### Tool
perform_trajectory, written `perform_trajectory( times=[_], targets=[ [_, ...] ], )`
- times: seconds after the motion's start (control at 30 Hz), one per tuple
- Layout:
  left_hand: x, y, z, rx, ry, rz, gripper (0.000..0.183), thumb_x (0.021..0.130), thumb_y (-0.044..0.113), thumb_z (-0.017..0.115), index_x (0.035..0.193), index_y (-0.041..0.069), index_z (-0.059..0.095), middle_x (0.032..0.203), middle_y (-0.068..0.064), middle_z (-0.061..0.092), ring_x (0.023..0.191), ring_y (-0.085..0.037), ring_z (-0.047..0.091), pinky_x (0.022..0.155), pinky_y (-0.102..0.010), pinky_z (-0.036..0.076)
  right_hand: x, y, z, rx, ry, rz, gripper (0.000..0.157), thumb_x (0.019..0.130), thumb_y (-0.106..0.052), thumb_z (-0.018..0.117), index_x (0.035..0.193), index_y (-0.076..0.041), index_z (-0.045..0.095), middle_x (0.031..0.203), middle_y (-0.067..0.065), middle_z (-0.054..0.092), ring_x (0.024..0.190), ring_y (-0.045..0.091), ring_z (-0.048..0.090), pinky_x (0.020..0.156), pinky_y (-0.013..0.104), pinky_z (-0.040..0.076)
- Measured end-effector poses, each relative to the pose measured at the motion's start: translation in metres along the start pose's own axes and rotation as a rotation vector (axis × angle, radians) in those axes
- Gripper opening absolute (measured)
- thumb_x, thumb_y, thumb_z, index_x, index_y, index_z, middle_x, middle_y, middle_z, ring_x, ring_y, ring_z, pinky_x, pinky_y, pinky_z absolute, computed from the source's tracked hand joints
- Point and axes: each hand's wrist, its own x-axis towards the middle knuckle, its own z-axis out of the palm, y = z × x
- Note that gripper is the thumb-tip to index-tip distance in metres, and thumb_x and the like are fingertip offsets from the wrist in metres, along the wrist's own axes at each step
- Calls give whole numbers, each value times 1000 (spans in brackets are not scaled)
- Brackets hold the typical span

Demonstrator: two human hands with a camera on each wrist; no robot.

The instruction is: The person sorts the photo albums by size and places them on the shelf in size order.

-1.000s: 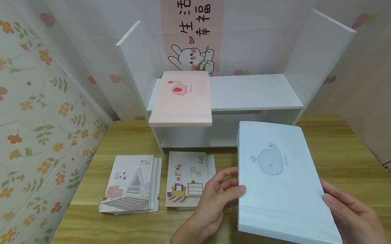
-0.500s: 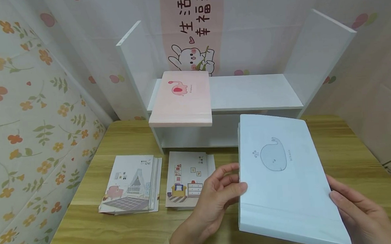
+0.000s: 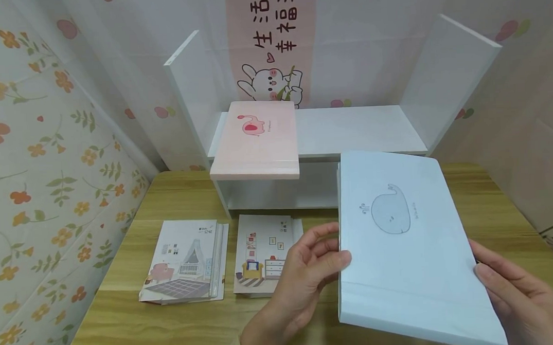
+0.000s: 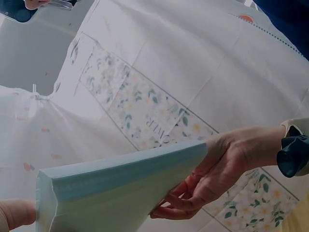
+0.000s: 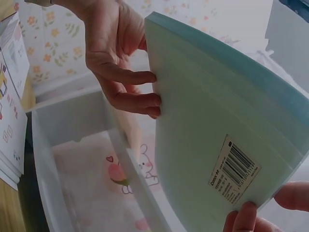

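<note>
Blue folder [image 3: 415,264] grasped by both hands, in front of a white shelf [image 3: 362,130]
Head view: the left hand [image 3: 315,266] and right hand [image 3: 522,290] each pinch a long side, thumbs on the whale cover, apparently so the broad folder is borne evenly; it lies between their fingers, raised over the desk [image 3: 172,331]. Ahead and left of the left fingers, a pink folder [image 3: 254,153] lies flat on the shelf, spine poking past the front, probably because it outreaches the board. Just left of those fingers lies one book pile [image 3: 263,245]; farther left, a second pile [image 3: 183,259]. Left wrist view: the right fingers curl under the folder, likely for support. Right wrist view: the left fingertips touch its underside; a barcode label [image 5: 235,169] sits near the right fingers.
</note>
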Motion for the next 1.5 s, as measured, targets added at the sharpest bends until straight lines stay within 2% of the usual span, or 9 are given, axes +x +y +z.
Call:
perform_trajectory(
  times=[0.13,0.27,0.4,0.5,0.6,0.7,0.87,1.1,1.5],
  targets=[
    [2,3,1,-1,-1,11,44,83,2,63,125,1,51,96,0,63,84,-11,57,75,-26,45,2,-4,5,16,-8,-16,45,99,3,33,140,-12,44,130,0,57,105,16,62,71,34,55],
    [4,6,1,5,2,23,44,83,3,63,125,2,50,95,0,62,84,-11,56,75,-26,44,5,-9,10,25,-3,3,44,99,2,34,140,-13,45,127,1,59,101,16,63,65,39,55],
    [6,9,0,5,0,37,44,84,4,62,127,2,49,96,-1,61,85,-12,55,75,-26,44,10,-12,11,31,-40,8,45,100,2,33,141,-13,43,127,1,59,97,18,64,61,41,55],
    [8,11,-1,-1,5,44,45,85,4,61,128,2,48,98,-2,59,87,-12,54,76,-25,44,15,-13,14,34,-56,8,46,99,3,32,141,-13,42,129,1,58,96,20,64,61,40,54],
    [11,12,-1,-6,22,44,44,86,3,60,128,1,48,99,-3,58,89,-13,54,76,-24,45,19,-14,18,27,-34,11,45,99,2,34,139,-13,46,127,1,59,94,21,65,62,39,54],
    [15,13,-1,-12,46,45,43,86,2,60,127,1,50,97,-3,57,89,-13,54,75,-23,46,25,-14,22,36,-9,-8,43,98,3,36,136,-11,50,123,4,61,91,22,65,61,37,54],
    [21,15,-2,-26,62,56,42,86,1,59,127,1,50,96,-4,57,88,-13,53,72,-21,46,35,-15,29,79,-16,-43,41,97,5,36,131,-8,56,116,7,65,88,21,65,60,35,53],
    [31,16,-3,-26,83,47,40,89,2,58,128,1,49,93,-1,55,82,-10,52,68,-19,44,48,-16,35,84,-17,-86,39,97,6,39,129,-6,57,114,8,66,87,20,66,60,32,54],
    [44,15,-4,-59,98,65,40,91,5,55,131,2,48,97,0,59,89,-10,54,74,-18,45,64,-17,42,177,-29,-73,35,96,6,41,121,-5,63,109,9,68,85,19,66,61,30,54]
  ],
)
